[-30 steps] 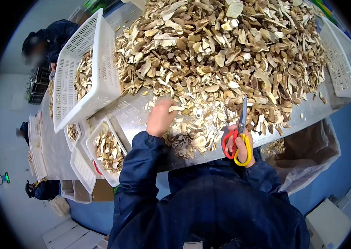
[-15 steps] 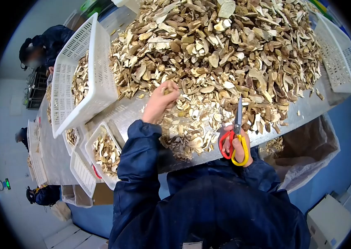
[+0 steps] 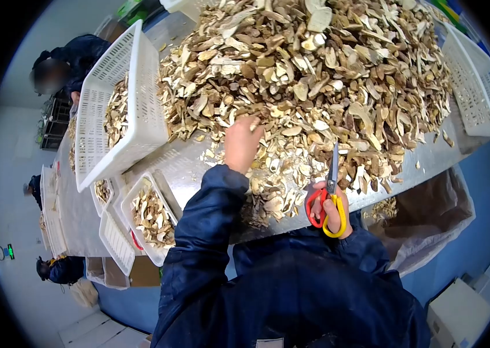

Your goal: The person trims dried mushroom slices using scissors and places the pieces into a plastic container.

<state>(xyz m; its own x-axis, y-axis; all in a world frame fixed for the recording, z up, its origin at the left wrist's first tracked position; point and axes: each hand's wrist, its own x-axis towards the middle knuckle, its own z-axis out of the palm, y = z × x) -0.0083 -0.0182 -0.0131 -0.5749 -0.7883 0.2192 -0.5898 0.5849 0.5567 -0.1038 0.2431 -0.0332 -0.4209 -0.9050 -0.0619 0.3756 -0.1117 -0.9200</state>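
A large heap of dried mushroom slices covers much of the metal table in front of me. My left hand is at the heap's near edge, fingers curled down among the slices; whatever they grip is hidden. My right hand is wrapped round scissors with one red and one yellow handle, at the table's front edge. The blades point away from me and look closed. Small pale pieces lie between my two hands.
A white perforated crate with slices stands at left, another crate at right. A small white tray holds slices. Below the table's right edge is a lined bin. A co-worker bends over the table at far left.
My left hand has moved right and slightly down, its fingers now turned toward the heap. My right hand with the scissors has hardly moved. The view has shifted slightly.
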